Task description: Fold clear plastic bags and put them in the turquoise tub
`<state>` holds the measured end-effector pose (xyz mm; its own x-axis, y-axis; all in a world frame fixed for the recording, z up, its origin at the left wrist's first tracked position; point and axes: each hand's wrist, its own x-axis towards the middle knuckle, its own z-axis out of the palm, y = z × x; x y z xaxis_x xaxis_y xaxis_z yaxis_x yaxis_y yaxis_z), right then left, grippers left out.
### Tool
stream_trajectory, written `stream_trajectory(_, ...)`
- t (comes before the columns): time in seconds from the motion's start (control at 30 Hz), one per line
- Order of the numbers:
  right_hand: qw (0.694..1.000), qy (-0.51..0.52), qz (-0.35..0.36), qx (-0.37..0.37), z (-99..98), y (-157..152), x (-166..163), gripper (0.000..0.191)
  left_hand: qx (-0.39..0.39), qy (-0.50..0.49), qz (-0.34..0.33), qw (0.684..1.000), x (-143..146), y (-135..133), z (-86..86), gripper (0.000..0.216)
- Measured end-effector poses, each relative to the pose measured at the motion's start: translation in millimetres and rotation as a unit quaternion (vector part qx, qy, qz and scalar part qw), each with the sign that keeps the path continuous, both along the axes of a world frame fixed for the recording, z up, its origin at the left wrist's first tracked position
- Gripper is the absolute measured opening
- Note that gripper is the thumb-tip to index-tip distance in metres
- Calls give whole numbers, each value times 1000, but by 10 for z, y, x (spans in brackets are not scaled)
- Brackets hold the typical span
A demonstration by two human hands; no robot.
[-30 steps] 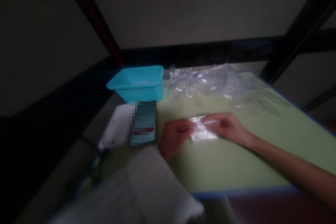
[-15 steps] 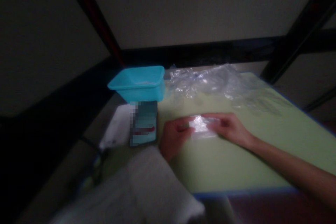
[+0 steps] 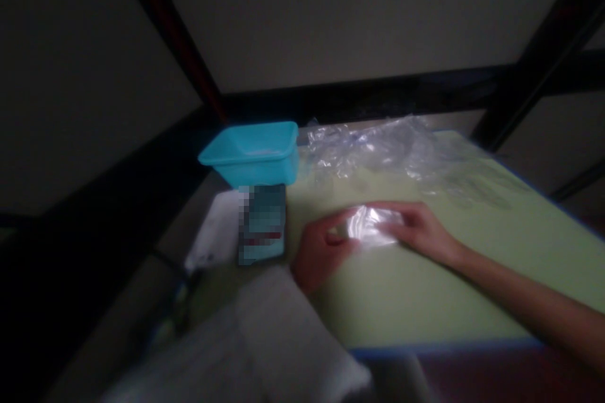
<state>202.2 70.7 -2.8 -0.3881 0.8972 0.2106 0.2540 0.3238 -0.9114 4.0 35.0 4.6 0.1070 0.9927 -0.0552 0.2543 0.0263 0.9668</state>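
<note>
Over the yellow-green tabletop my two hands hold a small, shiny clear plastic packet between them. My left hand pinches its left end, with the thumb below and the fingers along the far edge. At the other end my right hand grips it, thumb on the near face and fingers behind. The packet catches bright light; whether anything is inside it I cannot tell. A light grey sleeve covers my left forearm.
A turquoise plastic basin stands at the back left. In front of it lies a phone, beside a white flat object. Crumpled clear plastic bags spread along the back of the table. A dark-framed wall rises behind.
My left hand has shifted slightly right, its fingers now stretched further along the packet's far edge. The packet's shine has changed. The view has moved a little.
</note>
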Motion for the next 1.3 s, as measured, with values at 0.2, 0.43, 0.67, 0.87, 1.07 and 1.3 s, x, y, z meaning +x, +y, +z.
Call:
stream_trajectory(0.2,1000,-1,-19,-1,15,-3,15,37,-5,-6,-44,999,1,-23,-6,62)
stream_trajectory(0.43,997,-4,-69,-21,-9,20,69,38,79,-130,-6,988,36,-4,-77,44)
stream_trajectory(0.67,989,-28,-125,-67,-8,46,103,41,132,-188,50,972,67,33,-92,31)
stream_trajectory(0.87,971,113,-109,-180,83,156,-80,41,116,-255,117,953,31,171,-88,23)
stream_trajectory(1.07,954,226,-56,-187,429,442,-547,40,164,-352,226,893,-177,412,-7,31)
stream_trajectory(1.3,947,297,47,-115,760,930,-1162,35,146,-414,284,852,-375,578,-46,39)
